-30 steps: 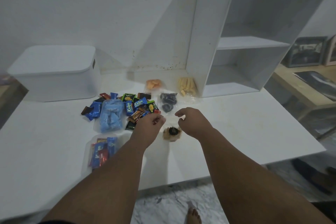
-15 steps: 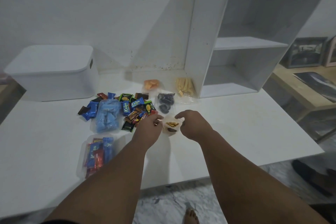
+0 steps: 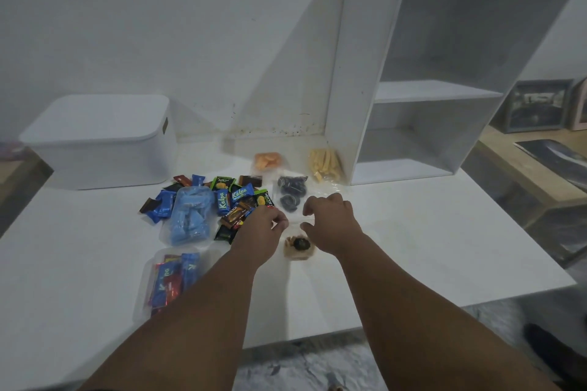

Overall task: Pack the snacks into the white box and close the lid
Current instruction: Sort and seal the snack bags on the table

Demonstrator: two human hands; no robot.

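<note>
Pinching snack bag (image 3: 298, 247) — left hand (image 3: 260, 228), right hand (image 3: 333, 222)

White box (image 3: 101, 143), blue bag (image 3: 190, 216), orange snacks (image 3: 268, 160), yellow sticks (image 3: 324, 163)

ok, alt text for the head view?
The left hand and right hand pinch the top of a small clear snack bag at a white table. Wrapped Kalpa bars and a blue snack bag lie nearby; the white box stands far left, lid on.
</note>
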